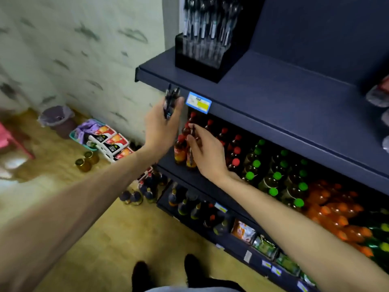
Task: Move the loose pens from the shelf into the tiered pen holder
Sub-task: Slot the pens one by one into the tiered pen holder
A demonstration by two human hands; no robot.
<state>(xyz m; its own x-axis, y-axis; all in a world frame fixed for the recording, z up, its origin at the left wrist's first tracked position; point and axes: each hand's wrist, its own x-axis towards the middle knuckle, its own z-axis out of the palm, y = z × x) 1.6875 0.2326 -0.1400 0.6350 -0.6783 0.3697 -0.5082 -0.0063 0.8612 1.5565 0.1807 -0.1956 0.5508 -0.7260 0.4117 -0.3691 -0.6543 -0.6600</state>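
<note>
Below the shelf (263, 98), left hand (162, 125) grips dark pens (171, 102); right hand (207, 154) pinches one pen (192, 148).

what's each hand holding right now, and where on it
Left hand grips a bundle of pens around their lower half. Right hand pinches a single pen near its upper end.

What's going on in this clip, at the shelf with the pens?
A person stands at a dark store shelf. The left hand grips a small bunch of pens just below the shelf's front edge, and the right hand pinches a single pen in front of the bottles on the shelf below. The black tiered pen holder sits on the top shelf, already holding many pens. None of the held pens has gone into it yet.
</note>
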